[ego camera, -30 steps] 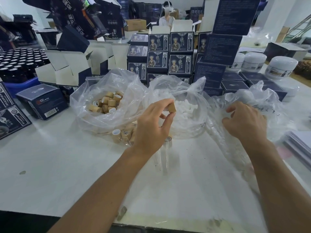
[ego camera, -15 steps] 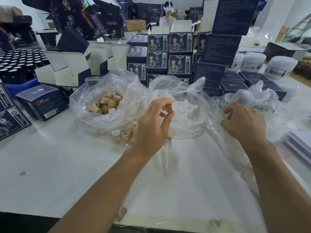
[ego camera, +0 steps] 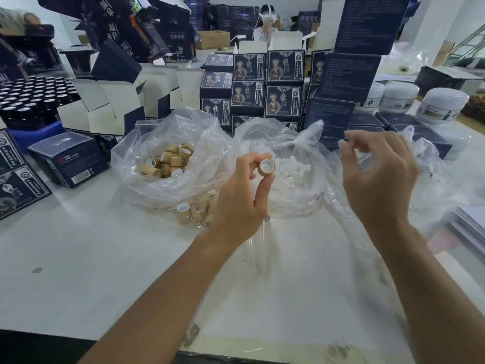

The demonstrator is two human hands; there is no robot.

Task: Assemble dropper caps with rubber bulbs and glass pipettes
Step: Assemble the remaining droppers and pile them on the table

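My left hand (ego camera: 236, 203) pinches a tan dropper cap (ego camera: 266, 167) between thumb and forefinger, its white-lined opening facing me. My right hand (ego camera: 378, 177) hovers raised above the crumpled clear bag (ego camera: 433, 179) on the right. Its fingers are curled and blurred, and a faint clear streak between them looks like a glass pipette (ego camera: 366, 156). An open bag of tan caps (ego camera: 168, 161) sits left of centre. A bag of white rubber bulbs (ego camera: 291, 172) lies behind the held cap. Glass pipettes (ego camera: 258, 243) rest on the table under my left wrist.
Stacked dark blue product boxes (ego camera: 265, 85) form a wall behind the bags. Open white-lined cartons (ego camera: 110, 109) and a tray of dark bottles (ego camera: 29, 98) stand at the left. White jars (ego camera: 443, 105) sit far right. Paper sheets (ego camera: 469, 227) lie at the right edge. A person sits far back.
My right hand has lifted out of the right bag and now hovers above it. My left hand has turned the cap so that its opening faces me.
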